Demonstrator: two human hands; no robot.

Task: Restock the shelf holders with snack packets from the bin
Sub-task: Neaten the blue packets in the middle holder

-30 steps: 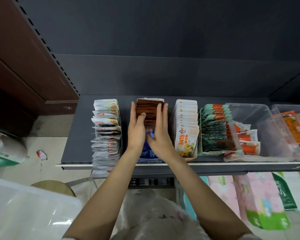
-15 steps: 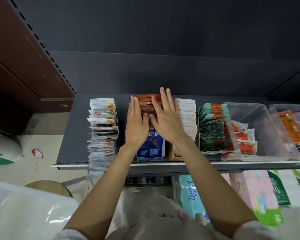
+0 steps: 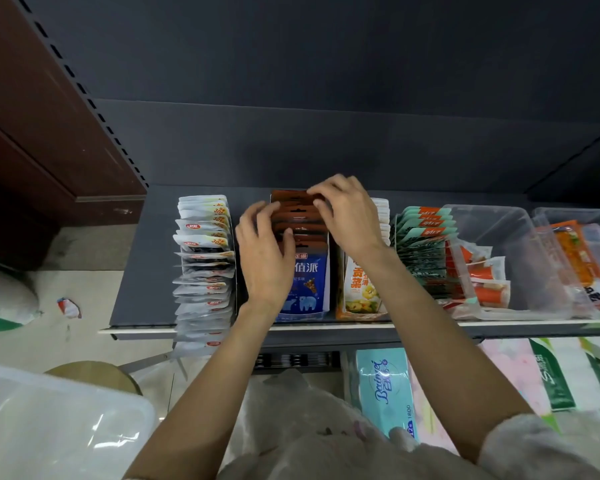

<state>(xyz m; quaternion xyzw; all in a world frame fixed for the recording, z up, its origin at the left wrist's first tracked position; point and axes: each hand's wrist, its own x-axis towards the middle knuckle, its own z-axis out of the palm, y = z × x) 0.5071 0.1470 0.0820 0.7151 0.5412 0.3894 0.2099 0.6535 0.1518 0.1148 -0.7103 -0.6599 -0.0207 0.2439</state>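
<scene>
Dark metal shelving fills the view, and its grey shelf (image 3: 146, 271) carries a side-by-side series of holders whose rows run front to back. Below, at the near left, lies the translucent bin (image 3: 49, 427).

Row order, left to right: silver packets (image 3: 203, 271), the blue and brown snack packets (image 3: 303, 271), yellow packets (image 3: 359, 289), green packets (image 3: 423, 244), then clear tubs (image 3: 506, 244) well off to the right.

The task's row stands directly under both hands. Its long axis points away from the person, toward the back panel.

The left hand (image 3: 264, 258) rests on the row's left flank at mid-length, fingers curled over the packet tops, thumb against the brown headers. The right hand (image 3: 347, 216) sits farther back, fingertips bent down onto the rearmost headers. Whether either hand pinches a single packet cannot be told.

Judgement: the step is squaring the row. The right hand is nearer the back end; any further push should run along the row's axis.
</scene>
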